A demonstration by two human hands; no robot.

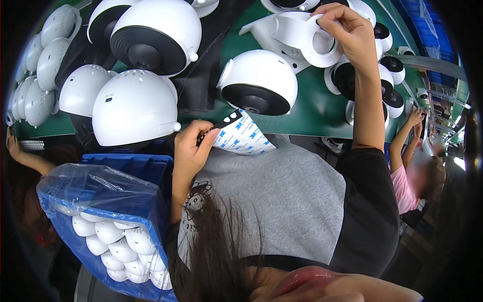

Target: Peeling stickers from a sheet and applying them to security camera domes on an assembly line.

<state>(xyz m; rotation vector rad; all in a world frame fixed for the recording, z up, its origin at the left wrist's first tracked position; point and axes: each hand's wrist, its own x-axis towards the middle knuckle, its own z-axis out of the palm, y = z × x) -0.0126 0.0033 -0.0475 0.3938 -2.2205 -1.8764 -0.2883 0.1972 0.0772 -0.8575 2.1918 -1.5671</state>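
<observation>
My left hand (193, 146) is closed on a sheet of adhesive pads (246, 133), its backing white with blue print. White round spots line the sheet's black edge. Farther right, my right hand (349, 32) reaches up over the table, thumb and fingers pinched at the rim of a white ring-shaped bracket (297, 38). A small black pad (318, 20) shows between those fingertips, against the bracket. Just left of the bracket stands a white, rounded camera housing (266, 75) with a black front. More such housings (163, 30) stand on the left.
The green table (322, 118) holds several white domes (133, 108) and camera housings. White perforated shells (37, 100) are stacked at the far left. Below, a blue bin (100, 173) lined with plastic film holds many white shells. A co-worker in pink (402, 191) is at right; another person's hand (17, 151) is at left.
</observation>
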